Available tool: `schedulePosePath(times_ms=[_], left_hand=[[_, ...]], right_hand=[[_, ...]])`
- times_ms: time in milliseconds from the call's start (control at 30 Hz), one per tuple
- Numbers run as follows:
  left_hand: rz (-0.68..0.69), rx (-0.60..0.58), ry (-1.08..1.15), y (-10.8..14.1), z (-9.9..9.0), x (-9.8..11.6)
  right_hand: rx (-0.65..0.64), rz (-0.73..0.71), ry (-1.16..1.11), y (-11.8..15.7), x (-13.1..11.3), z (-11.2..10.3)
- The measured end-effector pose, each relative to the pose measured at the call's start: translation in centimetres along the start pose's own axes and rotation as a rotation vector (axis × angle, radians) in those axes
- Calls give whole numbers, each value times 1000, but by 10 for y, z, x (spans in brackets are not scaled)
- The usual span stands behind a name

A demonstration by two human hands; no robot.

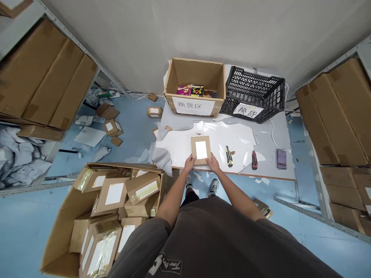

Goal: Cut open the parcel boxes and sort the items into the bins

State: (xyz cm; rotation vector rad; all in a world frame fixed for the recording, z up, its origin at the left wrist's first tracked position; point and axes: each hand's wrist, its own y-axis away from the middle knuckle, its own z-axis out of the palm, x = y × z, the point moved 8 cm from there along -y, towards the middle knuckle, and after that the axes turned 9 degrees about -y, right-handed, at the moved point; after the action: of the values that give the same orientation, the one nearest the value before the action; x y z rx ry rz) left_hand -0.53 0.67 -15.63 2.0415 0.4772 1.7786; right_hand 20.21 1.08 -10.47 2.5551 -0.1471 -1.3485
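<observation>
A small brown cardboard box point(205, 140) with a blank-looking white label point(201, 150) lies at the table's front edge. My left hand point(189, 163) grips its near left corner, and my right hand point(213, 163) grips the near right corner. Both hands have their fingers closed around the cardboard. To the right of the box rests a yellow-and-black box cutter point(229, 156). Farther right is a red-and-black box cutter point(254, 160). Paper scraps point(245, 140) are scattered around them on the table point(272, 170).
Behind stand an open carton point(194, 106) with colourful packs in it and a black plastic crate point(255, 90). A large carton point(58, 235) full of labelled boxes is at my left. Shelves with cartons point(333, 116) flank both sides. A blurred purple item point(281, 159) lies at right.
</observation>
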Motion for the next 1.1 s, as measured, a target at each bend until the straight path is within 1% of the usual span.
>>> schedulePosePath(times_ms=[67, 133, 167, 233, 300, 333, 400, 433, 467, 500, 533, 600, 667, 700, 733, 767, 800, 833, 933, 1033, 1100], left_hand=[[-41, 26, 116, 1, 0, -5], [-96, 73, 147, 1, -2, -10], [-133, 115, 100, 2, -5, -13], [-203, 208, -61, 3, -14, -17], [-253, 296, -200, 3, -26, -15], [-269, 327, -233, 3, -32, -13], [-254, 382, -280, 2, -47, -3], [-212, 405, -311, 1, -56, 6], [-142, 417, -347, -1, -65, 18], [-41, 413, -391, -4, -74, 34], [72, 373, -439, -8, -80, 51], [261, 210, -577, -18, -87, 84], [382, 9, -770, -31, -87, 110], [416, -79, -871, -38, -86, 119], [429, -147, -962, -46, -86, 125], [418, -198, -1041, -53, -85, 128], [382, -234, -1110, -60, -85, 129], [333, -256, -1166, -66, -86, 128], [209, -270, -1266, -72, -86, 121], [159, -243, -1271, -66, -84, 116], [150, -224, -1232, -61, -77, 116]], right_hand=[[13, -46, 16, 6, -14, -2], [0, -127, 74, 14, -33, -2], [-17, -169, 123, 18, -43, 1], [-75, -219, 230, 27, -56, 11], [-159, -266, 299, 37, -62, 25], [-203, -302, 308, 42, -64, 33], [-260, -383, 274, 48, -66, 43], [-264, -408, 237, 48, -66, 44], [-243, -410, 197, 45, -63, 39], [-198, -385, 161, 39, -58, 29], [-137, -335, 133, 31, -50, 14], [25, -150, 124, 11, -21, -29], [177, 128, 172, -2, 20, -79], [221, 269, 206, -5, 42, -101], [244, 340, 223, -9, 58, -118], [249, 384, 230, -12, 73, -131], [227, 413, 228, -14, 85, -138], [186, 421, 219, -18, 95, -140], [84, 421, 195, -23, 110, -135], [97, 420, 209, -24, 104, -141], [113, 389, 217, -26, 88, -148]])
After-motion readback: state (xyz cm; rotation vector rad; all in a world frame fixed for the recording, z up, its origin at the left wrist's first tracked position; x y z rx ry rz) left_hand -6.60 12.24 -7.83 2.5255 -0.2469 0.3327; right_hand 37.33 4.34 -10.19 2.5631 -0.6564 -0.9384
